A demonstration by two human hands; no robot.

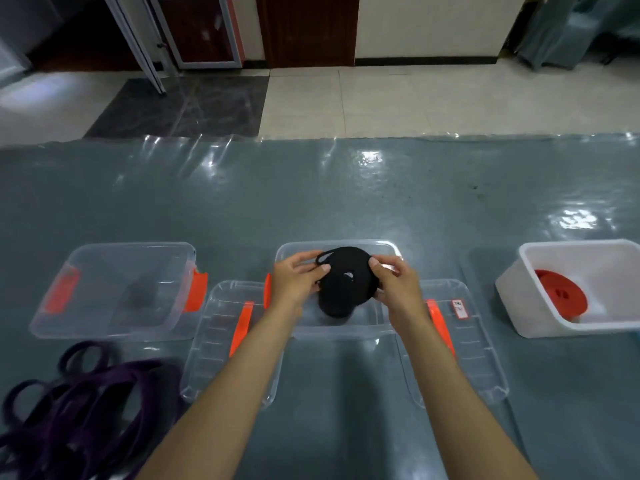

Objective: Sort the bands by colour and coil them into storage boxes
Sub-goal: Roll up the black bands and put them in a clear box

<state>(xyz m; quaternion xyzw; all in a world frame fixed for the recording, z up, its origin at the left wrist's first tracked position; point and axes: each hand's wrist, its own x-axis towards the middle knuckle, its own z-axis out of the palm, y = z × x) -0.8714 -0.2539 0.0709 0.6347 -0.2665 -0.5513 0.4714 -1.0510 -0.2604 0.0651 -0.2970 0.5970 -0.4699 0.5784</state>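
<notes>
A coiled black band (pixel 346 273) hangs tilted over the middle clear box (pixel 377 329). My left hand (pixel 298 278) grips its left side and my right hand (pixel 394 282) grips its right side, thumbs on top. A small loop of the band sticks out at the upper left of the coil. Its dark shadow or a further coil lies on the box floor below. A loose heap of purple bands (pixel 79 400) lies at the near left of the table. A red coiled band (pixel 561 294) lies in the white box (pixel 540 317) at the right.
A clear box with orange latches (pixel 48 327) stands at the left. Two clear lids with orange handles lie flat, one (pixel 211 368) left of my arms and one (pixel 485 368) right. The table (pixel 311 202) has a glossy grey-green cover. Tiled floor lies beyond.
</notes>
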